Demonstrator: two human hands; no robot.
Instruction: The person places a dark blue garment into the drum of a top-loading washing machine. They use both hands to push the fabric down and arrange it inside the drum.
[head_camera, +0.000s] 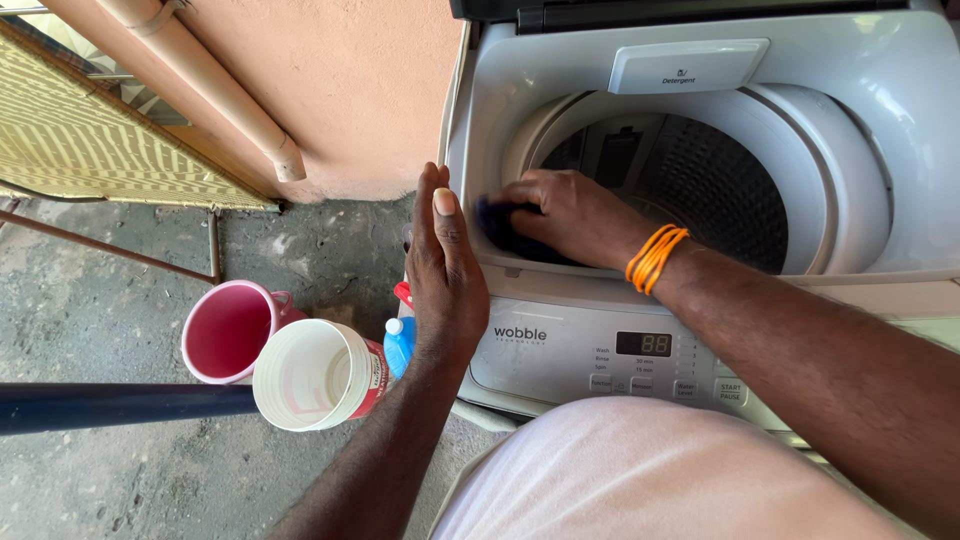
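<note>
Your two hands at the front rim of an open top-loading washing machine (860, 150).

Nearer you, your left hand (445, 270) lies flat with fingers straight, holding nothing, on the machine's front left corner. Just beyond and to its right, your right hand (570, 215) presses a dark cloth (492, 222) against the drum's front-left rim.
</note>
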